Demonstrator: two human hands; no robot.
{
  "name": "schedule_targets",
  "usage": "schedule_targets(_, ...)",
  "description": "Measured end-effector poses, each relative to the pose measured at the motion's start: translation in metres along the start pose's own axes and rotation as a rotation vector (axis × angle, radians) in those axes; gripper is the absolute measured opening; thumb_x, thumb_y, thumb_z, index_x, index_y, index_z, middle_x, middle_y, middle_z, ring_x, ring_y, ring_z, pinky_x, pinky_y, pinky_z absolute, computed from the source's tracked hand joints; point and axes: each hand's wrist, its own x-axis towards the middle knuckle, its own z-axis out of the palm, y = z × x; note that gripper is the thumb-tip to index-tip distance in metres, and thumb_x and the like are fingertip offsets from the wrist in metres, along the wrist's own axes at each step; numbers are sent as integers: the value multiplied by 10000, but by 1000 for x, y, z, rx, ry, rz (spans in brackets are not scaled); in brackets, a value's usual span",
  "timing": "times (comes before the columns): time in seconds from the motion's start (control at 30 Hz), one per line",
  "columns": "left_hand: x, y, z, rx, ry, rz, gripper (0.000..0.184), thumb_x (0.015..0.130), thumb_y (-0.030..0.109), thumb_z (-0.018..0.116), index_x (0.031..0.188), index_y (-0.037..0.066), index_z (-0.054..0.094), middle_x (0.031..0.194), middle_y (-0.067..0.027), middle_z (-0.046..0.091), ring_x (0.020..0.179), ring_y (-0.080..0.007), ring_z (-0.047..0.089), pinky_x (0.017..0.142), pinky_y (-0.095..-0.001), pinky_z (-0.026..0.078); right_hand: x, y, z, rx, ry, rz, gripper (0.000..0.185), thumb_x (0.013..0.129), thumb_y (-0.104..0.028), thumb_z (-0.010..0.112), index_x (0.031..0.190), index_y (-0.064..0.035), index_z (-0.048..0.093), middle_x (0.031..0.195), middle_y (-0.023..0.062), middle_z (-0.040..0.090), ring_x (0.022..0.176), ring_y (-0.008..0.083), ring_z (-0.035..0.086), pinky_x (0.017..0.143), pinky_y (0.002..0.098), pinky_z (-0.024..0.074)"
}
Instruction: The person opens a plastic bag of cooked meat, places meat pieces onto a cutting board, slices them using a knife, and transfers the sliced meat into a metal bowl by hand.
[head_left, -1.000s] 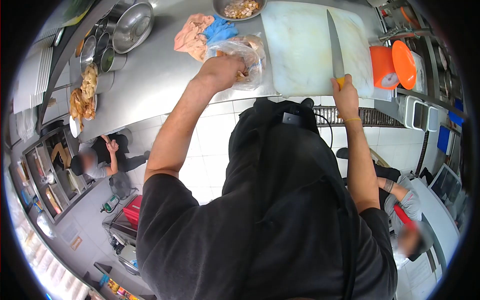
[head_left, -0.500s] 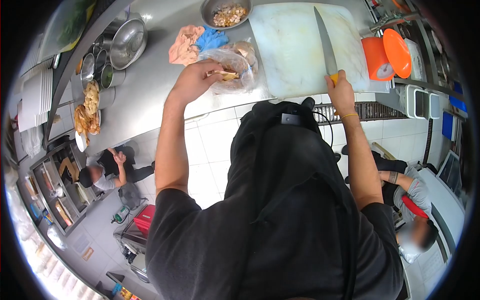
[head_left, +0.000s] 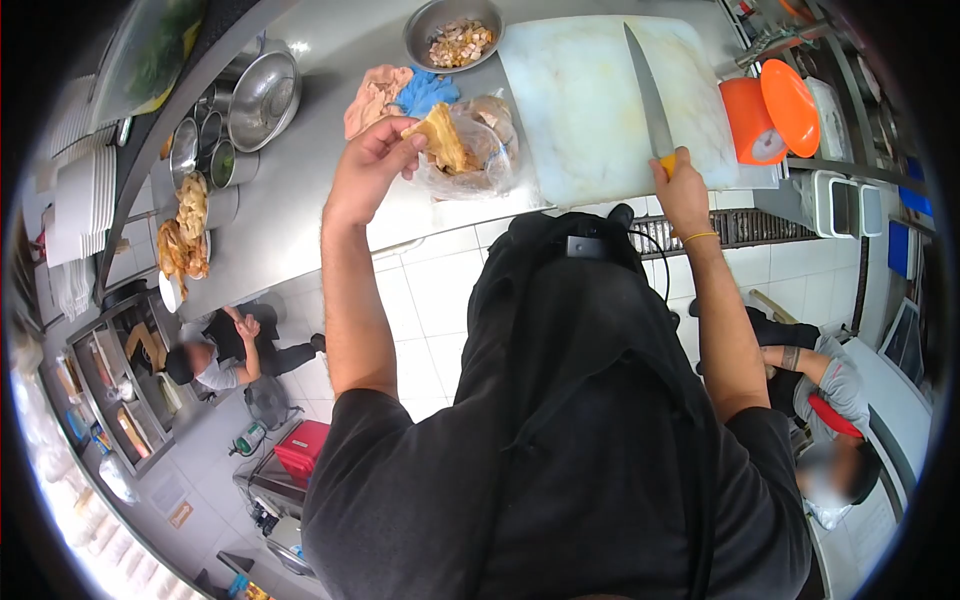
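My left hand (head_left: pixel 372 165) pinches a yellowish piece of meat (head_left: pixel 443 138), apparently chicken, over a clear plastic bag (head_left: pixel 490 170). More pieces show inside the bag, but I cannot make them out well. My right hand (head_left: pixel 684 190) is closed around the yellow handle of a long kitchen knife (head_left: pixel 650 95). Its blade lies over the white cutting board (head_left: pixel 570 110), tip pointing to the far side. Behind the board's left edge stands a metal bowl (head_left: pixel 412 28) with chopped meat (head_left: pixel 461 43) in it.
A pink cloth (head_left: pixel 375 98) and a blue cloth (head_left: pixel 426 92) lie beside the bag. An orange scale (head_left: pixel 752 120) stands right of the board. At left are metal bowls (head_left: pixel 264 100) and whole cooked chickens (head_left: pixel 183 245). Two people are nearby, one at left (head_left: pixel 225 350), one at right (head_left: pixel 830 400).
My left hand has lifted the piece of meat up out of the bag's opening, so more of it shows. The right hand and knife have hardly moved.
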Motion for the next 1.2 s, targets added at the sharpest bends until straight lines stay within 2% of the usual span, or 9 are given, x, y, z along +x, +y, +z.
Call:
schedule_targets(0.17, 8, 5, 43, -294, -30, -6, 218, 1026, 148, 720, 1200, 20, 697, 818, 6, 674, 728, -90, 610, 693, -254, 502, 0, 4, 1, 20, 17, -13, 433, 1008, -329, 681, 1193, 20, 505, 892, 324, 719, 878, 527, 708, 759, 592, 565)
schedule_targets(0.33, 29, 11, 116, -488, -214, 22, 277, 1029, 165, 720, 1241, -7, 670, 968, -20, 685, 756, -85, 622, 674, -270, 542, 2, 7, -5, 62, -28, -19, 430, 997, -333, 697, 1156, 24, 519, 894, 319, 719, 879, 513, 711, 770, 585, 564)
schedule_targets(0.43, 47, 8, 164, -210, -194, -62, 311, 1042, 147, 685, 1308, -8, 648, 1051, -23, 685, 794, -112, 636, 711, -266, 552, 4, 7, -14, 68, -65, -39, 425, 990, -335, 706, 1144, 22, 533, 900, 315, 721, 894, 510, 710, 786, 573, 565)
schedule_targets(0.47, 60, -13, 174, -169, -153, -66, 398, 1011, 185, 718, 1338, -28, 638, 1153, -74, 689, 821, -126, 666, 733, -295, 581, 4, 6, -18, 62, -87, -23, 410, 987, -333, 709, 1123, 14, 539, 906, 314, 721, 911, 501, 712, 792, 564, 564)
schedule_targets(0.57, 59, -24, 193, 260, 24, 49, 440, 982, 199, 735, 1350, -22, 638, 1239, -137, 682, 873, -162, 713, 753, -320, 592, -7, 5, -27, 31, -82, -51, 398, 990, -329, 703, 1106, 14, 538, 891, 305, 721, 894, 498, 713, 777, 570, 562)
schedule_targets(0.77, 72, -53, 193, 698, -58, 192, 455, 914, 211, 773, 1329, 55, 669, 1296, -160, 666, 949, -250, 752, 846, -388, 597, -37, -1, -28, -1, -44, -23, 360, 1002, -319, 680, 1070, 6, 540, 824, 277, 712, 827, 502, 702, 739, 585, 551)
schedule_targets(0.97, 84, -59, 220, 793, -40, 366, 393, 905, 225, 770, 1259, 68, 702, 1289, -147, 662, 1094, -354, 700, 967, -452, 565, -53, -31, -37, -62, -34, -111, 336, 1007, -309, 673, 1091, -13, 539, 857, 249, 722, 849, 462, 719, 734, 554, 567)
schedule_targets(1.07, 91, -54, 225, 815, -87, 316, 402, 895, 207, 763, 1269, 75, 698, 1309, -152, 644, 1210, -377, 636, 1042, -472, 529, -56, -44, -40, -111, -66, -106, 329, 1011, -305, 665, 1105, -20, 532, 888, 234, 733, 861, 440, 730, 742, 532, 582)
schedule_targets(1.2, 100, -54, 225, 852, -124, 312, 391, 893, 219, 765, 1256, 86, 705, 1286, -136, 661, 1201, -385, 644, 1035, -467, 528, -63, -49, -36, -185, -93, -121, 310, 1026, -296, 639, 1104, -23, 514, 873, 217, 735, 815, 419, 740, 715, 508, 597)
